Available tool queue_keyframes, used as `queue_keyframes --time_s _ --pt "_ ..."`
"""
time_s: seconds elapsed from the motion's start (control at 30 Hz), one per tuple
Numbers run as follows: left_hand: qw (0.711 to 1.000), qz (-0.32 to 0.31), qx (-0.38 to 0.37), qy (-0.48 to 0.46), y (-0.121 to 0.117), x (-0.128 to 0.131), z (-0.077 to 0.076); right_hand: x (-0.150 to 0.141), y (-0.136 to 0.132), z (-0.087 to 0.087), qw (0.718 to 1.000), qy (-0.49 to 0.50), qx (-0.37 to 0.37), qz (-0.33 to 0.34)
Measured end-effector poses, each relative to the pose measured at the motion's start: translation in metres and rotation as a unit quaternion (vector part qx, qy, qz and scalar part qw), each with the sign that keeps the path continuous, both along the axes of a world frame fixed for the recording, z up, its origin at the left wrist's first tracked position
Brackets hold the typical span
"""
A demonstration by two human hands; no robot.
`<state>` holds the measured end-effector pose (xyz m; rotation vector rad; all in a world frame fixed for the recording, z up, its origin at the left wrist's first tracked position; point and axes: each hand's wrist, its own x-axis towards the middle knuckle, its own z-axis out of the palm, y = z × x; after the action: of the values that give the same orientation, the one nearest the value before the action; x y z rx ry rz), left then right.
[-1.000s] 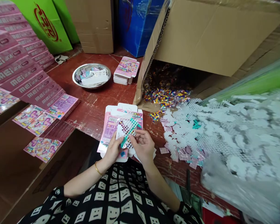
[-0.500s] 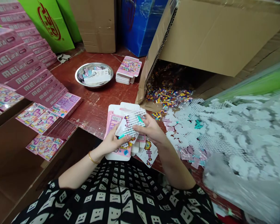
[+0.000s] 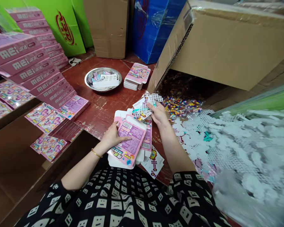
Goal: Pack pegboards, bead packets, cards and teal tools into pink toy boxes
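My left hand (image 3: 113, 136) grips the side of a pink printed carton (image 3: 130, 143), lifted and tilted at the near edge of the red table (image 3: 101, 105). More flat cartons lie under it. My right hand (image 3: 159, 114) is raised beyond the carton, its fingers closed on a bundle of white grid pieces with a patterned sheet (image 3: 145, 105). Another patterned sheet (image 3: 155, 162) pokes out below the carton near my lap.
A steel bowl (image 3: 103, 78) with small pieces and a stack of flat cartons (image 3: 136, 75) sit farther back. Rows of pink boxes (image 3: 38, 75) fill the left. A big cardboard box (image 3: 227, 47) holds colourful beads (image 3: 180, 105). A heap of white grid pieces (image 3: 239, 148) lies at right.
My right hand has carried the grid bundle up and away from me. My left hand let go of the bundle and took hold of the pink carton, raising it.
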<state>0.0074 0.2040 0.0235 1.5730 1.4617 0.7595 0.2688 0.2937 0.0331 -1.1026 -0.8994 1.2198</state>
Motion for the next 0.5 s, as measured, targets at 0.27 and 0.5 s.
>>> queue_keyframes --time_s 0.27,0.5 --pt "0.983 -0.123 -0.052 -0.123 0.001 0.003 0.033 -0.004 -0.030 0.037 0.996 -0.066 0.063 0.006" --pt "0.977 -0.019 0.097 -0.188 -0.026 -0.005 0.024 0.001 -0.129 0.126 0.904 -0.200 0.362 -0.106"
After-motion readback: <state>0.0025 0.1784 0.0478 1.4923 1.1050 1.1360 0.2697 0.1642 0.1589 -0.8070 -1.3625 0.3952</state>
